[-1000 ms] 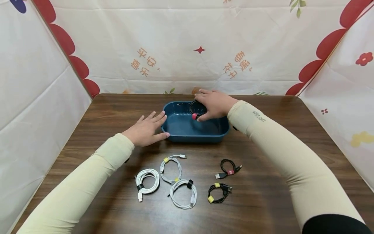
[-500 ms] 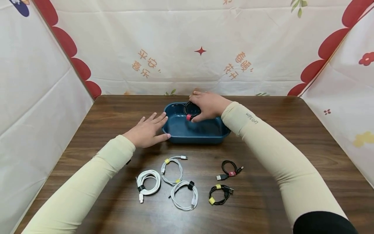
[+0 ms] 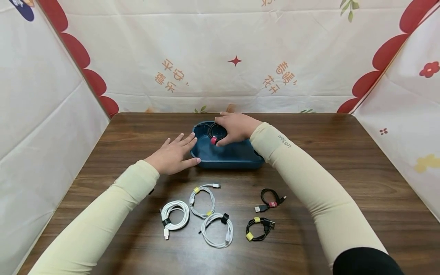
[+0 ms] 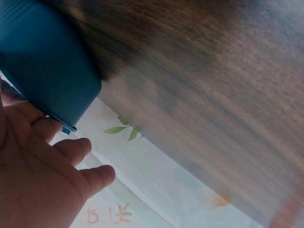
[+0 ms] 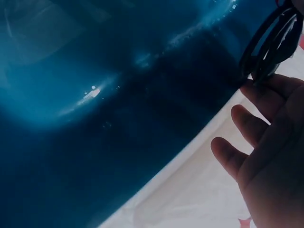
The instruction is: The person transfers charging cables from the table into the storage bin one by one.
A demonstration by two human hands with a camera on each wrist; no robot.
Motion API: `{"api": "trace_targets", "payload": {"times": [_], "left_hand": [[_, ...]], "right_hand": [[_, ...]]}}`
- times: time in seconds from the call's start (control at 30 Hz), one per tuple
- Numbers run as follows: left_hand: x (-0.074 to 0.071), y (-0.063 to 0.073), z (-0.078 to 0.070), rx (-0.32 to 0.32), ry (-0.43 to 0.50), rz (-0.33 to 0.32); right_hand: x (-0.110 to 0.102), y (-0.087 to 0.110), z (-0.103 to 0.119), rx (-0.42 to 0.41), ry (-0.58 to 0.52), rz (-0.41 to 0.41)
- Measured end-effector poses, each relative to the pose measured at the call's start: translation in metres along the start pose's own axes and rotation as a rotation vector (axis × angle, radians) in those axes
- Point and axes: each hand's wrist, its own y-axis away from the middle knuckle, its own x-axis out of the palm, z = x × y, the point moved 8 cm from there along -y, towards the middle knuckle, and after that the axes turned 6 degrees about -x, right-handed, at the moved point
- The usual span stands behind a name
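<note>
A coiled black cable (image 3: pixel 210 132) with a red tie is pinched between the thumb and fingers of my right hand (image 3: pixel 236 128), over the left part of a blue rectangular basin (image 3: pixel 230 165). The right wrist view shows the black coil (image 5: pixel 268 45) at the fingertips, near the basin's rim. With fingers spread and straight, my left hand (image 3: pixel 173 154) rests against the basin's left end. In the left wrist view its fingertips lie right at the rim of the basin (image 4: pixel 52 66).
Nearer on the wooden table (image 3: pixel 137 252) lie three coiled white cables: one with a black tie (image 3: pixel 185 215), one with yellow ties (image 3: pixel 213 198), one at front (image 3: pixel 231 233). Two black coils, red-tied (image 3: pixel 272 204) and yellow-tied (image 3: pixel 249 236), lie right. A printed cloth (image 3: pixel 206 34) hangs behind.
My right hand has moved left and slightly lower over the basin, carrying the black cable with it. My left hand has stayed at the basin's left end.
</note>
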Motion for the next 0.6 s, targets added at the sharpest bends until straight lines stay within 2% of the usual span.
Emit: {"api": "trace_targets", "payload": {"times": [0.3, 0.6], "left_hand": [[-0.001, 0.001, -0.001, -0.003, -0.004, -0.001], [0.000, 0.000, 0.000, -0.002, -0.013, 0.010]], "right_hand": [[0.021, -0.009, 0.001, 0.021, 0.021, 0.036], [0.026, -0.012, 0.006, 0.021, 0.067, -0.002]]}}
